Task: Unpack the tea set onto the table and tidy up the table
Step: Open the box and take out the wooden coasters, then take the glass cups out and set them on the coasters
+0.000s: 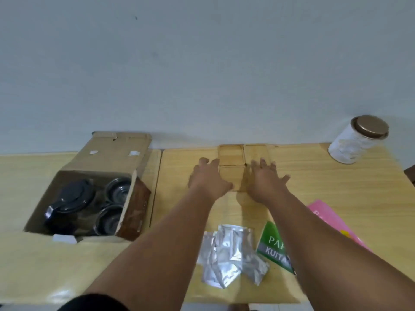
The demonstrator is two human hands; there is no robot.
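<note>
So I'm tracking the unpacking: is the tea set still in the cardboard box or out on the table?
Still in. The open cardboard box holds a dark teapot and glass cups; none stand on the table.

Both forearms bare to the elbow; a black garment [89,303] shows at bottom edge.

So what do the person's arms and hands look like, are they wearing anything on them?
Both arms are bare from the forearms down: no sleeves, gloves, watch or rings show on the left hand or the right hand. The picture is a bit blurred, so small details could be missed. A patch of black clothing shows at the bottom edge.
</note>
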